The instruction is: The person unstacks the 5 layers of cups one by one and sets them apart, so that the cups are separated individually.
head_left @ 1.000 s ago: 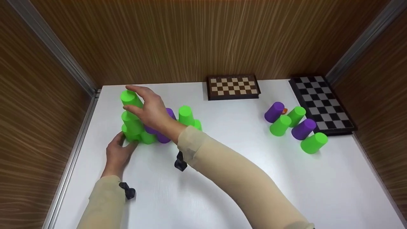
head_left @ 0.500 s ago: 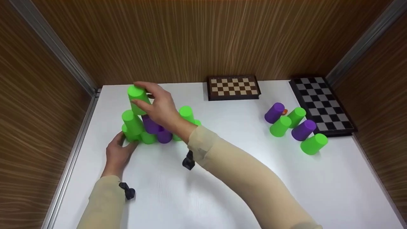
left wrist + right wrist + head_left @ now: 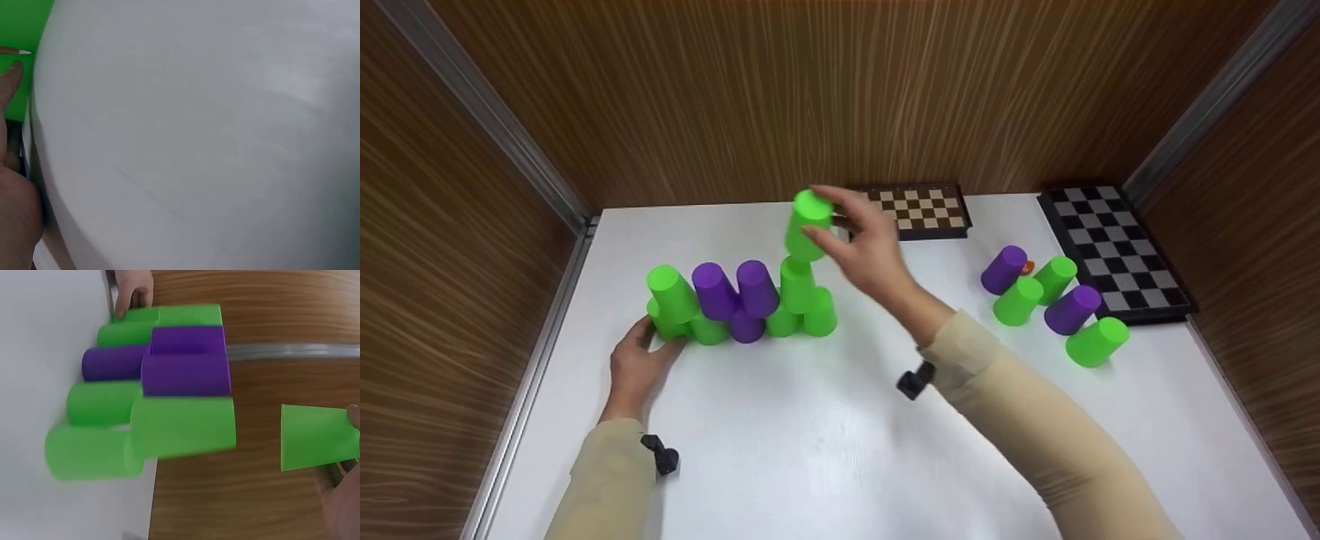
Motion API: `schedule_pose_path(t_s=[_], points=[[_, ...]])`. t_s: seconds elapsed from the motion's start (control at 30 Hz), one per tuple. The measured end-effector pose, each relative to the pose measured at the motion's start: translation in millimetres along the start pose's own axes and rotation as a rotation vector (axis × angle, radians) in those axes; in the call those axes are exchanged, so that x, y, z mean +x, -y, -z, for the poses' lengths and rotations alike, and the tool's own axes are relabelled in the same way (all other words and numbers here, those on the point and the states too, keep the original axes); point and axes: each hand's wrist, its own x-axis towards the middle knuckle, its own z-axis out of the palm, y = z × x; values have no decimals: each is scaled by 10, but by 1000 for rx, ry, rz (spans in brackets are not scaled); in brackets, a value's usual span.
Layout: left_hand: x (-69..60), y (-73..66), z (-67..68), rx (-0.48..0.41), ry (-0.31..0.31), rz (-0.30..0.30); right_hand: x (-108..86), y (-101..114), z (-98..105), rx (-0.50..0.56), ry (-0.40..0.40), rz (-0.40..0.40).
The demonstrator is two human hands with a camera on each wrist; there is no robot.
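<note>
In the head view my right hand [image 3: 871, 251] holds a green cup [image 3: 808, 225] upside down, thumb on one side and fingers on the other. The right wrist view shows this held cup [image 3: 318, 437] apart from the stack. Below it, a green cup [image 3: 797, 285] ends the upper row at the right. Two purple cups [image 3: 757, 289] and another green cup [image 3: 673, 294] complete that row, resting on several base cups [image 3: 820, 313]. My left hand [image 3: 637, 367] grips the leftmost base cup [image 3: 658, 319] low down; its thumb [image 3: 10, 81] lies against green plastic in the left wrist view.
Several loose green and purple cups [image 3: 1018, 301] stand upside down on the right, with a small orange object [image 3: 1028, 267] behind. A brown chessboard [image 3: 919, 210] lies at the back, a black-and-grey one [image 3: 1117, 251] at the right. Wood-grained walls [image 3: 735, 97] enclose the white table [image 3: 780, 450].
My right hand has lifted the green cup off the left end of the stack and carried it right, above the right end. The left hand has stayed in place.
</note>
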Motion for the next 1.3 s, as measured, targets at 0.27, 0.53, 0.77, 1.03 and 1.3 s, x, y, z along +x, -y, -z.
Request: schedule_pose_path(t_s=[0.27, 0.53, 0.77, 1.03, 1.3], points=[[1, -13, -16, -37, -6, -21, -363, -282, 755, -70, -106, -107], [13, 6, 4, -20, 8, -20, -814, -561, 1348, -135, -209, -199], [17, 12, 13, -40, 5, -12, -1180, -746, 1746, -234, -270, -271], [10, -1, -8, -48, 8, -7, -1545, -940, 2074, -278, -362, -326], [15, 9, -14, -49, 8, -1, -1871, -1004, 2308, -302, -371, -457]])
